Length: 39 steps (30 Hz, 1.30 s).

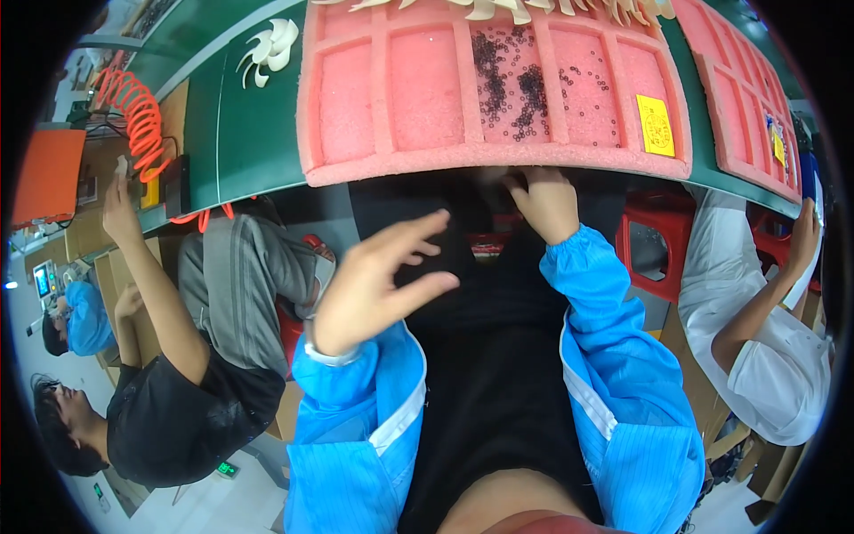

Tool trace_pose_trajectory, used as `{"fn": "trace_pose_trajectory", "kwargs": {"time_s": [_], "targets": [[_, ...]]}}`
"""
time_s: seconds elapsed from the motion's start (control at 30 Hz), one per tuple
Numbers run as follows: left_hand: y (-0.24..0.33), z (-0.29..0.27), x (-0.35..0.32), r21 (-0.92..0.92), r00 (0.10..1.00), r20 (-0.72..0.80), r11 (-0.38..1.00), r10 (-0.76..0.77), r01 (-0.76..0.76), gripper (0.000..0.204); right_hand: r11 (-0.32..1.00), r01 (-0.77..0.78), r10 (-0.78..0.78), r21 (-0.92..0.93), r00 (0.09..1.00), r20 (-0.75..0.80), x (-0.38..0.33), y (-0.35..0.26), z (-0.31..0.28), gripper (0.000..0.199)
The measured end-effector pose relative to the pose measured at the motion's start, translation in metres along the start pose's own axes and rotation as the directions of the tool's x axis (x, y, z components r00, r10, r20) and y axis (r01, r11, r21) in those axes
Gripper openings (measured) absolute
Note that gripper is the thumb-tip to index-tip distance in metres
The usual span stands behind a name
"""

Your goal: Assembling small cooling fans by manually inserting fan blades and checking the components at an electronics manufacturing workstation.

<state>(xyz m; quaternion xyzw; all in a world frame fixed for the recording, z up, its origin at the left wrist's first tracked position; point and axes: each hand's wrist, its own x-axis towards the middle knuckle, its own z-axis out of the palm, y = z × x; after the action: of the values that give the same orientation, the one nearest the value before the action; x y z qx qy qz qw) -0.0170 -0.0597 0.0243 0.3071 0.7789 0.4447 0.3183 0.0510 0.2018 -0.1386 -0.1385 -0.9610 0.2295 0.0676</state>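
Note:
My left hand (381,283) is raised over my lap, empty, with its fingers spread. My right hand (547,203) is at the table's front edge, just below a pink foam tray (427,158). Its fingertips pass under the tray's rim, so I cannot see what they hold, if anything. Small black rings (531,87) lie scattered in the tray's middle compartment, with fewer in the one to its right. Along the tray's far side stands a row of cream-coloured bladed parts (498,9). A yellow label (656,125) is stuck at the tray's right end.
A white fan wheel (269,52) lies on the green table (245,133) left of the tray. Another pink foam tray (731,107) stands to the right. An orange coiled hose (133,116) hangs at the far left. One person sits on each side; red stools (656,242) stand under the table.

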Motion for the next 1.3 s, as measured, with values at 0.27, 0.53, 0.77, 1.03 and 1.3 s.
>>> {"fn": "trace_pose_trajectory", "kwargs": {"time_s": [0.27, 0.53, 0.77, 1.03, 1.3], "targets": [[-0.041, -0.153, 0.078, 0.59, 0.668, -0.608, 0.807, 0.429, 0.019, 0.04, 0.899, 0.15, -0.264, 0.411, 0.935, 0.236, -0.006, -0.062, -0.081, 0.033], [-0.068, -0.207, 0.138, 0.762, 0.885, -0.374, 0.636, 0.279, 0.122, 0.033, 0.937, 0.139, -0.08, 0.319, 0.978, -0.193, 0.021, -0.065, -0.177, 0.016], [-0.072, -0.191, 0.081, 0.633, 0.744, -0.507, 0.774, 0.435, -0.022, 0.024, 0.96, 0.036, -0.111, -0.277, 0.958, -0.263, 0.06, -0.035, -0.178, 0.01], [0.003, -0.021, 0.009, -0.5, 0.625, -0.766, 0.472, 0.151, -0.726, 0.03, 0.972, 0.167, -0.192, -0.164, 0.97, -0.152, 0.062, -0.051, -0.181, 0.012], [0.018, 0.054, 0.024, -0.793, 0.857, -0.509, 0.343, 0.083, -0.504, 0.062, 0.789, 0.199, -0.106, 0.581, 0.976, -0.191, -0.006, -0.122, -0.152, 0.015]]}}
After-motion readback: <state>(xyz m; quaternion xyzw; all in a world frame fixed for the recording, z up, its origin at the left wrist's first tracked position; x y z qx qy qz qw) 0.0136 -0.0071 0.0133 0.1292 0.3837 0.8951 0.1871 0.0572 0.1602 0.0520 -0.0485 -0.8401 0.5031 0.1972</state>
